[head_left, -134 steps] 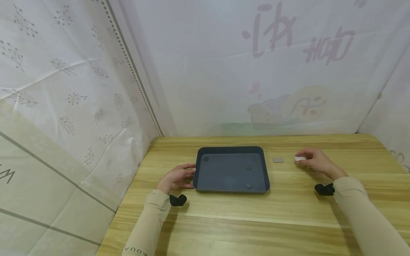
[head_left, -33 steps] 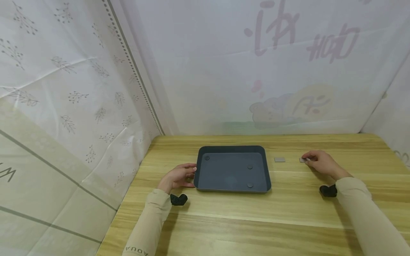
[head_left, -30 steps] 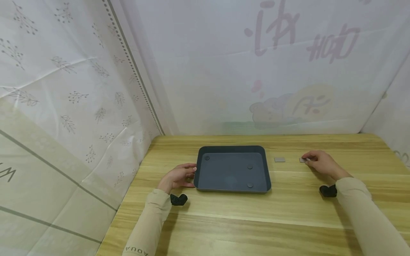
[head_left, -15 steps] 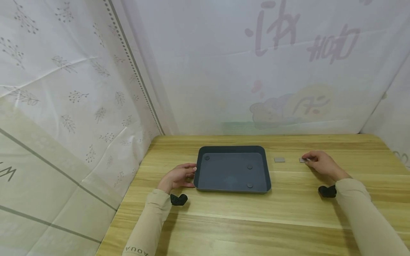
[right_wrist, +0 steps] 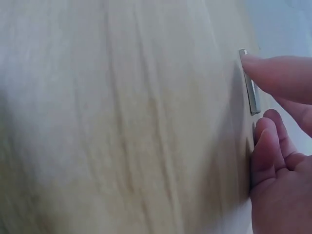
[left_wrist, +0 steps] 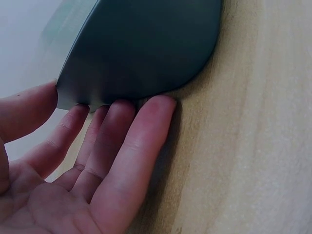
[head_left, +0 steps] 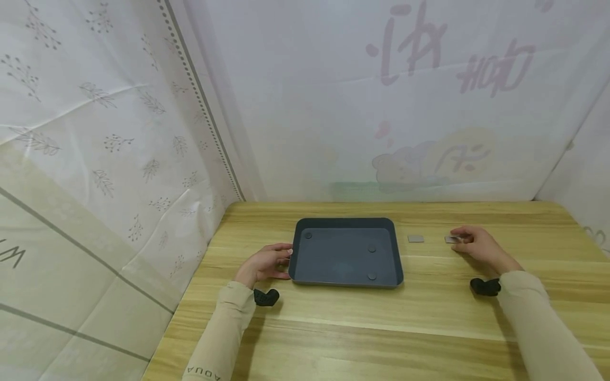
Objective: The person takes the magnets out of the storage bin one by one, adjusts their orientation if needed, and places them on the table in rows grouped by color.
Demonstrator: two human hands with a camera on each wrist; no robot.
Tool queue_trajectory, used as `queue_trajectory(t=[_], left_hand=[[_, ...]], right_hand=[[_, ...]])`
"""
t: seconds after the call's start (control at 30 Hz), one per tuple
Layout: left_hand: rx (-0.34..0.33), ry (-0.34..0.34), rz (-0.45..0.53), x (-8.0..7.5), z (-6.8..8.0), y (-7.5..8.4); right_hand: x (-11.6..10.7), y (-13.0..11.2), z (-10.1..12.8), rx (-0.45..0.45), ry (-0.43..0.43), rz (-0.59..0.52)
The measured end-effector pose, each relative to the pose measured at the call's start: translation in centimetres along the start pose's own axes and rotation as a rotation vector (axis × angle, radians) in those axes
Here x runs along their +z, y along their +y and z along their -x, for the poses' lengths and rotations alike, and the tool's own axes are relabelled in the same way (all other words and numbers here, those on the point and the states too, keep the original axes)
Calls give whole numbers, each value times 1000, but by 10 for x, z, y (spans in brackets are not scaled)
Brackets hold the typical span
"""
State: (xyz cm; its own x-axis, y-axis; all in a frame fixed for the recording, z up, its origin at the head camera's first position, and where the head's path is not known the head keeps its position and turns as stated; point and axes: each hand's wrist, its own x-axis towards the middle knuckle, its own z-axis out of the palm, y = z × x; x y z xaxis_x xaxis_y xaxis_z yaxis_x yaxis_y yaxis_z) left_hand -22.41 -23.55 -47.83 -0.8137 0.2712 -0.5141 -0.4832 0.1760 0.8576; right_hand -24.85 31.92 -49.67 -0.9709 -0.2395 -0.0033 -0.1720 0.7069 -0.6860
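A dark grey shallow tray (head_left: 344, 283) lies on the wooden table, with three small round grey discs (head_left: 371, 277) inside. My left hand (head_left: 263, 264) is at its left side. In the left wrist view, fingertips touch the low part of the tray's outer wall (left_wrist: 141, 48), and one tip meets its upper edge. To the right, my right hand (head_left: 481, 247) hovers around a small flat grey rectangular plate (head_left: 450, 239), its thumb and forefinger apart on either side. The right wrist view shows this thin plate (right_wrist: 253, 97) edge-on beside the fingertips.
A second grey rectangular plate (head_left: 415, 238) lies between the tray and my right hand. Pale printed cloth (head_left: 295, 132) hangs behind the table (head_left: 343, 333) and along its left. Each wrist wears a black device (head_left: 266, 297).
My right hand brought a plate down to the table, a little right of where it held it. Just now its pinch has loosened and the fingers spread. The left hand stays at the tray.
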Motion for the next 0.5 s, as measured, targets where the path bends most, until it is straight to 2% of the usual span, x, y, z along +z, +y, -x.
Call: queue_trajectory(t=[0.2,0.3,0.4,0.5], left_hand=[[-4,-5,-3,1,0,0],[0,-7,-4,0,0,0],[3,-7,-2,0,0,-1],[5,-10,4,-1,-1,-1]], right_hand=[[-1,1,4,107,-34,-92],[-2,-2,6,134,-17,-110],[-1,-12,6,129,28,-143],[1,-26,3,83,75,-192]])
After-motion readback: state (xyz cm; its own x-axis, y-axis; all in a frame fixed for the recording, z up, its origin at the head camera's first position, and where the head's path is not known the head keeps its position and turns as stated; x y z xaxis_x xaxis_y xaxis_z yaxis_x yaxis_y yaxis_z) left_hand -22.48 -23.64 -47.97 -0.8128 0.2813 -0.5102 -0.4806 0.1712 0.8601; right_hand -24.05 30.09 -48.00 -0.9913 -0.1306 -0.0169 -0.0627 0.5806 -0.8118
